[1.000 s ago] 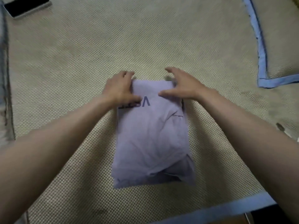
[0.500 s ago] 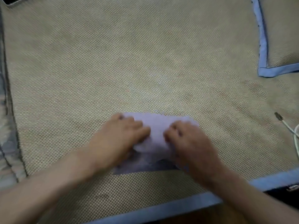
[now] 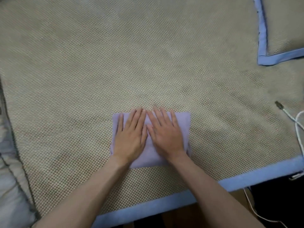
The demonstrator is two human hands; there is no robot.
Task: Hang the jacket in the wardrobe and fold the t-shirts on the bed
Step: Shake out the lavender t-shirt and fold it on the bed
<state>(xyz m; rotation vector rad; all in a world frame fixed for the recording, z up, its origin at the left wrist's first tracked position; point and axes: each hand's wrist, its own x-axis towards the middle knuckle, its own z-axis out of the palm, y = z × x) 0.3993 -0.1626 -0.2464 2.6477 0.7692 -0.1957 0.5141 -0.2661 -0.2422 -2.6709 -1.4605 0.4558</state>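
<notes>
1. The folded lilac t-shirt [image 3: 152, 159] is lying as a compact rectangle on the woven mat, directly under both palms.
2. The left hand [image 3: 130, 137] is pressing flat on the left half of the t-shirt, fingers straight and slightly spread, holding nothing.
3. The right hand [image 3: 166, 134] is pressing flat on the right half, fingers straight, its index finger lying just beside the left hand's.
4. The fingertips of both hands are reaching the far edge of the t-shirt; a strip of fabric is showing to the right of the right hand.
5. The beige woven mat [image 3: 131, 63] is spreading away from the hands on every side, its blue border [image 3: 164, 203] running just below the wrists.
6. A pillow [image 3: 286, 25] in the same weave with blue trim is lying well beyond the right hand.
7. A white cable [image 3: 294, 120] is trailing to the right of the right hand.
8. Grey bedding [image 3: 9, 186] is bunching far to the left of the left hand.
</notes>
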